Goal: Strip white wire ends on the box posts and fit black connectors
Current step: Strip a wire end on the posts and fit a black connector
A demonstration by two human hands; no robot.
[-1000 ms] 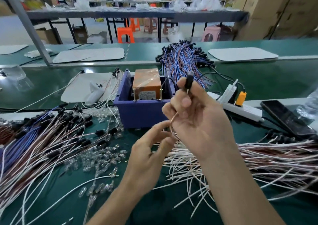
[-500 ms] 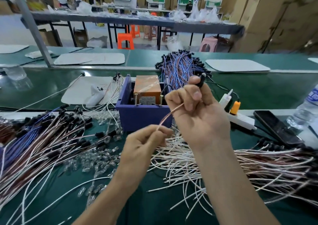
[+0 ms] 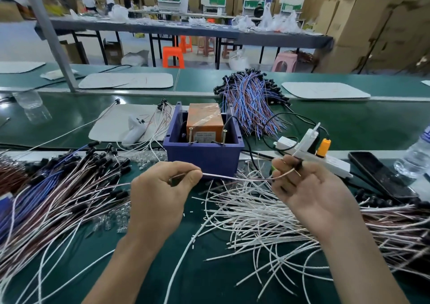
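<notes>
left hand point(image 3: 160, 192): pinches one wire point(image 3: 232, 177) end
right hand point(image 3: 311, 189): grips the other end
step: probably before stripping
next: aim end onto box post point(image 3: 190, 136)

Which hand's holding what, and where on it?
Both hold one thin wire, stretched between them: left hand pinches near one end, right hand pinches near the other end.
</notes>
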